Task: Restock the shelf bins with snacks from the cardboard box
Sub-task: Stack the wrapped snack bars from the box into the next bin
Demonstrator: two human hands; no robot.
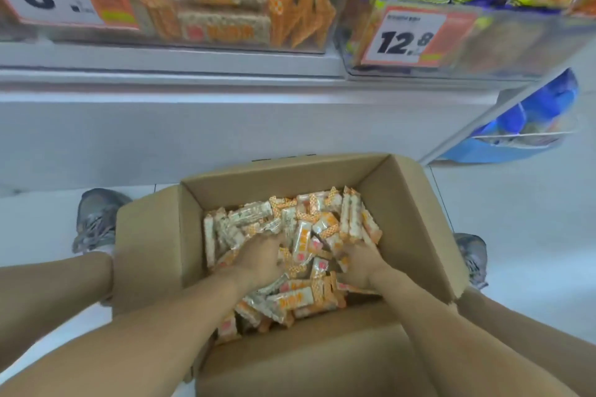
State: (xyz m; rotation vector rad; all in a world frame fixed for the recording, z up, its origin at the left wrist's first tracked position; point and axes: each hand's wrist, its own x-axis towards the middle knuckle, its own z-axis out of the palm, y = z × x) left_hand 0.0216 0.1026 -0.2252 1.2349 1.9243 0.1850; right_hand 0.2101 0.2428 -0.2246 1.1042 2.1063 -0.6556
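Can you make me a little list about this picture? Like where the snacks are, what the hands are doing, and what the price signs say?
place: shop aisle, by a shelf
box: open cardboard box on the floor, holding many orange-and-white snack bars
left hand: down in the bars, fingers buried
right hand: down in the bars, grip hidden
left bin: same kind of bars, sign 8.8
right bin: yellow and orange bags, sign 12.8
feet: grey shoes either side of the box

A shop, snack aisle: clear shelf bins point(206, 3) packed w/ wrapped snacks, orange-and-white price tags point(409, 37) reading 8.8 and 12.8 on the bin fronts, white shelf edge point(161, 74), pale tiled floor point(516, 203).
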